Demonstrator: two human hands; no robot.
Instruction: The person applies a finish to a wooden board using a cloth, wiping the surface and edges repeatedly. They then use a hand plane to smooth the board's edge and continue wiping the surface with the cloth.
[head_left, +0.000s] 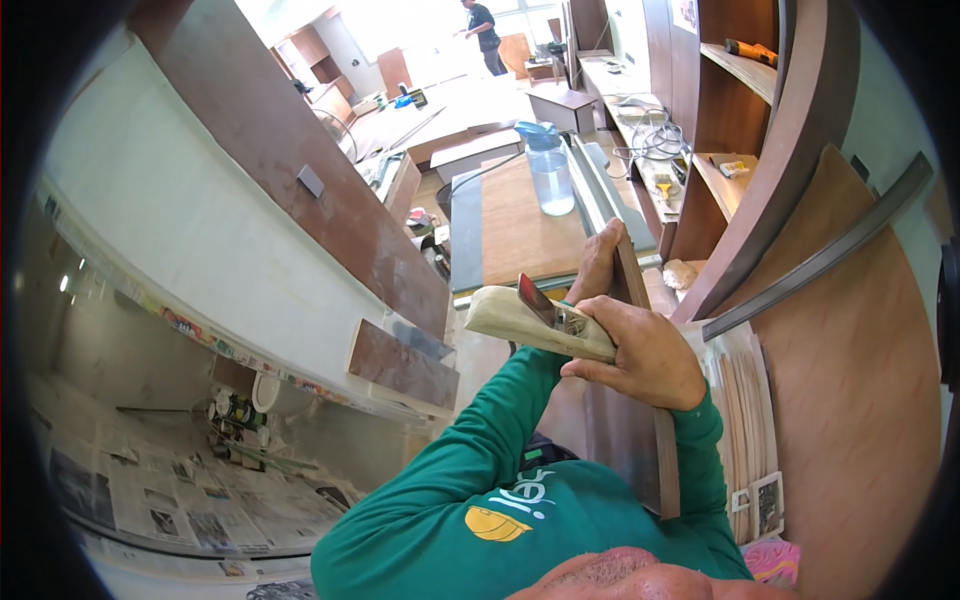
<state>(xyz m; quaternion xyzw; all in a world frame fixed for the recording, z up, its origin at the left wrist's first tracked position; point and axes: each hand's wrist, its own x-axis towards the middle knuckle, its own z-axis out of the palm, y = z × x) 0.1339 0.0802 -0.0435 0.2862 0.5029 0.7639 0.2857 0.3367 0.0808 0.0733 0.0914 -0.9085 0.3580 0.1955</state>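
My right hand (640, 352) is closed around a pale wooden hand plane (520, 322) whose metal blade (536, 296) sticks up from its body. The plane rests against the plywood edge of a dark brown laminated board (612, 430) that runs from my chest away from me. My left hand (597, 262) grips the far end of this board, fingers wrapped over its edge. Both arms wear green long sleeves.
Beyond the board lies a workbench with a wood panel (525, 230) and a clear plastic jug (548, 165). Brown shelves (735, 110) with tools and a curved panel (800, 150) stand at right. Newspapers (170, 490) and cans (235, 410) lie at left. Another person (485, 35) stands far back.
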